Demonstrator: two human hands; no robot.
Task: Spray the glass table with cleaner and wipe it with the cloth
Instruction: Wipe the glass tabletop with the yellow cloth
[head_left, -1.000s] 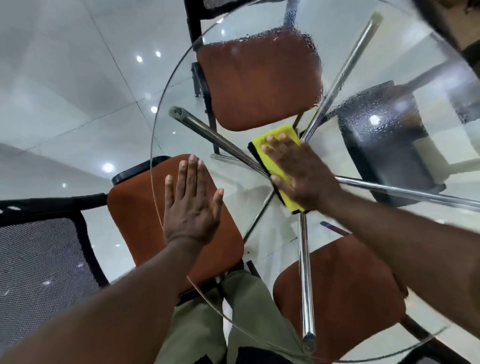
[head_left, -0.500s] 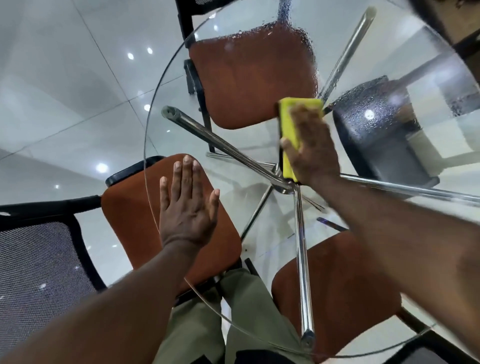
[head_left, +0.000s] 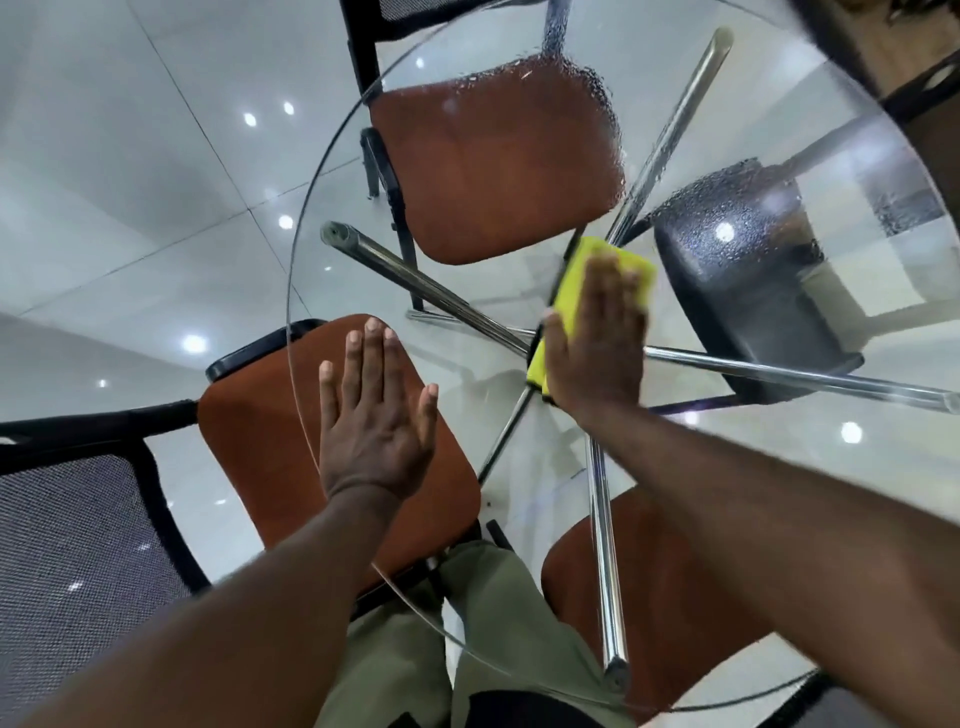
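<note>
Fingers (head_left: 609, 275) of right hand (head_left: 597, 348) lay straight, pressing cloth (head_left: 571, 291) onto glass table (head_left: 530, 447) centre; left hand (head_left: 374, 431) rested flat near rim. Risk: ungripped cloth could slip, leaving far droplets (head_left: 727, 208) streaked.

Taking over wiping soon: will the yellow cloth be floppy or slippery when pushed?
Likely floppy: the cloth lies folded flat under the right hand. Probably glides easily; droplets wet the glass table.
</note>
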